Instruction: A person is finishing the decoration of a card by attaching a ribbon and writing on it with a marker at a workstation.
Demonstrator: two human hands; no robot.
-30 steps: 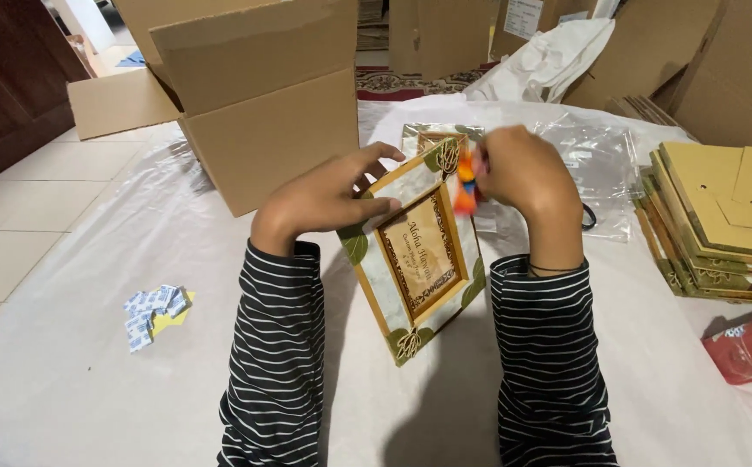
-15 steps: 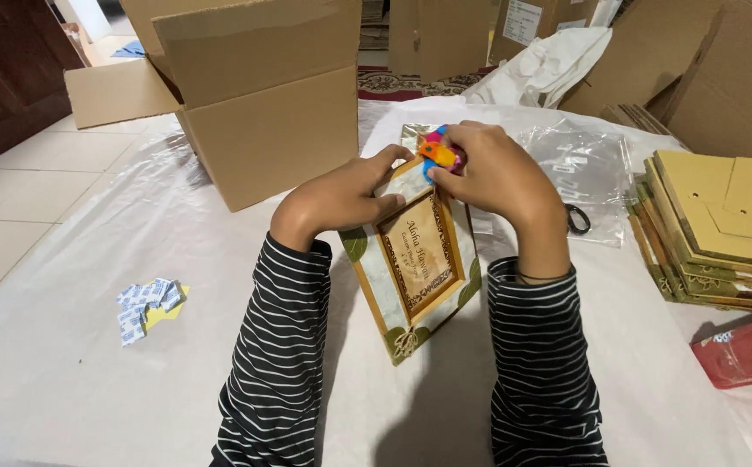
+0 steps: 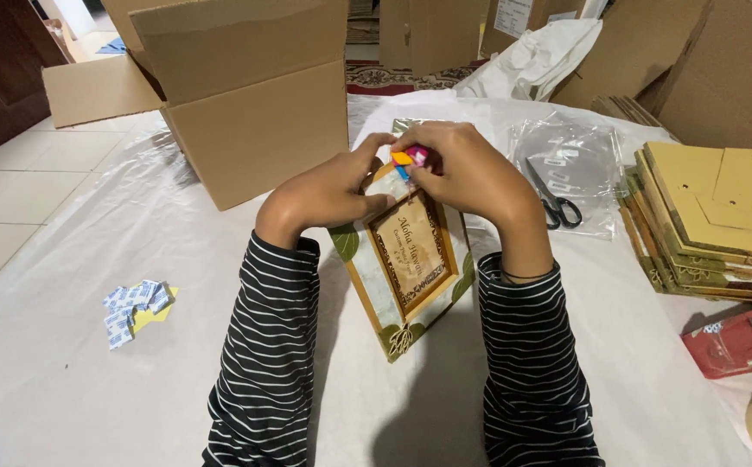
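A decorated rectangular frame (image 3: 406, 268) with gold trim, green leaf corners and a brown inner plaque lies tilted on the white table cover. My left hand (image 3: 328, 192) grips its upper left edge. My right hand (image 3: 471, 177) is over the frame's top end, fingers pinched on a small orange, pink and blue piece (image 3: 411, 159). Both forearms wear black sleeves with white stripes.
An open cardboard box (image 3: 251, 95) stands at the back left. Scissors (image 3: 553, 206) lie on clear plastic bags (image 3: 570, 164) to the right. A stack of flat yellow-green frames (image 3: 709, 220) is at the far right, with a red tool (image 3: 743, 342) below it. Small white-blue packets (image 3: 134, 307) lie left.
The small colourful piece and my right hand have moved left, to the frame's top edge. My left hand slid up the frame towards my right hand.
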